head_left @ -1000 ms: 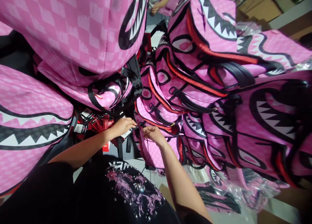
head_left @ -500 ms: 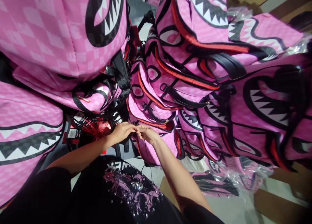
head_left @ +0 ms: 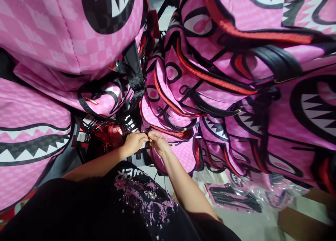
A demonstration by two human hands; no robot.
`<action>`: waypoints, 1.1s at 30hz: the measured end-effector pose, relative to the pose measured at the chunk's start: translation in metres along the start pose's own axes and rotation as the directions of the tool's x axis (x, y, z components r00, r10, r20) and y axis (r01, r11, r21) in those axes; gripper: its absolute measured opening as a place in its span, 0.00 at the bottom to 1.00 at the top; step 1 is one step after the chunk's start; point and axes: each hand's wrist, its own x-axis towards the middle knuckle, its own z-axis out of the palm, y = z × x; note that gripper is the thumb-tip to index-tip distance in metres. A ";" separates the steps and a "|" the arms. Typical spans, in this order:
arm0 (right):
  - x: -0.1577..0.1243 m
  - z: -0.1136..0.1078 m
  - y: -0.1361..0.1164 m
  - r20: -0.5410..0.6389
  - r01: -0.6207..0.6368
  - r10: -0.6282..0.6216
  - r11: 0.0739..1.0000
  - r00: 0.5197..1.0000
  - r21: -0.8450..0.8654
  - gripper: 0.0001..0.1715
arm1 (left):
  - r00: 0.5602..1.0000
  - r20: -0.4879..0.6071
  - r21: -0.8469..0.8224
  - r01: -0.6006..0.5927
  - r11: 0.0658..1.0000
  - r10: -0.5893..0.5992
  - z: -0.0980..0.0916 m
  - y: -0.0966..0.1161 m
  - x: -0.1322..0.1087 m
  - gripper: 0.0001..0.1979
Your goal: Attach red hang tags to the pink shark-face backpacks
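My left hand (head_left: 134,143) and my right hand (head_left: 158,142) meet fingertip to fingertip at the left edge of a pink checkered backpack (head_left: 182,157). Both are closed in a pinch. Between the fingertips is something small and dark, too hidden to name. The backpack, nearest in a row, has red-edged zippers and a black handle (head_left: 170,125). Just left of my left hand lies a bundle of shiny red strings (head_left: 109,134), with a tag bearing a white label (head_left: 82,137) beside it.
More pink backpacks with shark-mouth prints crowd both sides, among them a large one (head_left: 102,55) at upper left and another (head_left: 34,129) below it. To the right, the row continues with a bigger backpack (head_left: 278,125). Plastic-wrapped pieces (head_left: 236,197) and cardboard (head_left: 301,223) lie at lower right.
The view has shifted closer, so the right-hand backpacks look larger and further right. My hands stay pinched together at nearly the same spot, with the fingers slightly readjusted.
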 end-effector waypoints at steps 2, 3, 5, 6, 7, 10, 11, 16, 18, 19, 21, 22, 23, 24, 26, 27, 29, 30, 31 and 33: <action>0.003 0.004 0.007 -0.049 0.031 -0.031 1.000 0.998 0.004 0.27 | 0.999 0.004 -0.007 0.036 0.999 -0.036 0.001 0.001 0.000 0.13; 0.003 0.006 0.009 -0.068 0.048 -0.048 0.999 0.997 0.003 0.27 | 0.999 0.004 -0.012 0.053 0.999 -0.053 0.001 0.001 0.000 0.13; 0.004 0.009 0.014 -0.100 0.083 -0.083 0.997 0.992 -0.004 0.28 | 0.997 0.004 -0.022 0.081 0.997 -0.080 0.001 0.000 0.000 0.13; 0.003 0.010 0.015 -0.112 0.099 -0.100 0.995 0.989 -0.009 0.27 | 0.996 0.005 -0.026 0.091 0.996 -0.091 0.001 0.000 0.000 0.13; 0.003 0.011 0.016 -0.122 0.115 -0.116 0.993 0.986 -0.016 0.27 | 0.995 0.006 -0.030 0.100 0.995 -0.100 0.001 0.000 0.000 0.13; 0.002 0.013 0.020 -0.144 0.159 -0.163 0.986 0.976 -0.042 0.25 | 0.992 0.015 -0.036 0.126 0.991 -0.126 0.002 -0.001 0.001 0.12; 0.003 0.014 0.022 -0.150 0.172 -0.178 0.984 0.972 -0.051 0.25 | 0.990 0.019 -0.036 0.137 0.990 -0.137 0.002 -0.002 0.002 0.11; 0.009 0.014 0.035 -0.187 0.217 -0.231 0.972 0.955 -0.094 0.21 | 0.979 0.046 -0.008 0.198 0.980 -0.198 0.004 -0.008 0.008 0.07; 0.009 0.013 0.039 -0.192 0.227 -0.245 0.967 0.950 -0.112 0.20 | 0.976 0.050 0.008 0.210 0.978 -0.210 0.004 -0.008 0.009 0.07; 0.008 0.013 0.039 -0.189 0.236 -0.256 0.964 0.948 -0.123 0.20 | 0.976 0.052 0.015 0.213 0.977 -0.213 0.004 -0.006 0.009 0.07; 0.005 0.012 0.037 -0.175 0.268 -0.291 0.953 0.941 -0.145 0.19 | 0.974 0.049 0.035 0.218 0.975 -0.220 0.004 -0.002 0.007 0.07; 0.004 0.012 0.036 -0.163 0.289 -0.313 0.945 0.936 -0.155 0.19 | 0.973 0.045 0.047 0.224 0.973 -0.226 0.005 0.001 0.006 0.07; 0.003 0.011 0.035 -0.150 0.309 -0.333 0.937 0.931 -0.163 0.19 | 0.971 0.034 0.060 0.234 0.971 -0.236 0.006 0.003 0.006 0.09; 0.005 0.009 0.034 -0.133 0.326 -0.350 0.930 0.927 -0.169 0.18 | 0.970 0.017 0.070 0.242 0.968 -0.244 0.008 0.005 0.007 0.09; 0.012 0.005 0.035 -0.102 0.344 -0.365 0.922 0.925 -0.179 0.18 | 0.964 -0.030 0.073 0.267 0.961 -0.265 0.011 0.005 0.011 0.08; 0.017 0.002 0.036 -0.103 0.337 -0.359 0.924 0.928 -0.182 0.18 | 0.961 -0.048 0.066 0.276 0.959 -0.274 0.012 0.004 0.012 0.08; 0.025 -0.001 0.040 -0.108 0.322 -0.343 0.930 0.933 -0.177 0.19 | 0.957 -0.056 0.030 0.286 0.958 -0.284 0.014 0.002 0.013 0.08; 0.027 -0.002 0.042 -0.111 0.318 -0.339 0.932 0.934 -0.173 0.19 | 0.957 -0.047 0.005 0.286 0.958 -0.286 0.015 0.000 0.012 0.07; 0.029 -0.002 0.044 -0.109 0.319 -0.340 0.932 0.934 -0.171 0.19 | 0.958 -0.032 -0.023 0.285 0.958 -0.286 0.017 -0.001 0.011 0.07; 0.029 -0.004 0.046 -0.097 0.326 -0.345 0.930 0.933 -0.170 0.18 | 0.956 -0.004 -0.070 0.291 0.954 -0.292 0.020 -0.002 0.008 0.07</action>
